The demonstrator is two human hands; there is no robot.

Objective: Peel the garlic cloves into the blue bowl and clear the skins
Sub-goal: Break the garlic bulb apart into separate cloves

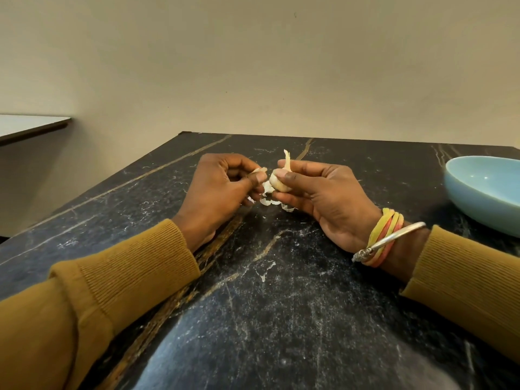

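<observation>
My right hand (323, 198) holds a pale garlic bulb (278, 183) between thumb and fingers, its dry stem pointing up. My left hand (222, 190) pinches a strip of papery skin (260, 170) at the bulb's left side. Loose white skins (270, 202) lie on the table just below the bulb, partly hidden by my fingers. The light blue bowl (484, 190) stands at the right edge of the dark marble table (281, 291), and what shows of its inside holds nothing.
Small skin flecks (266, 273) lie on the table between my forearms. A white-topped surface (28, 126) stands at the far left, apart from the table. A plain wall rises behind the table's far edge.
</observation>
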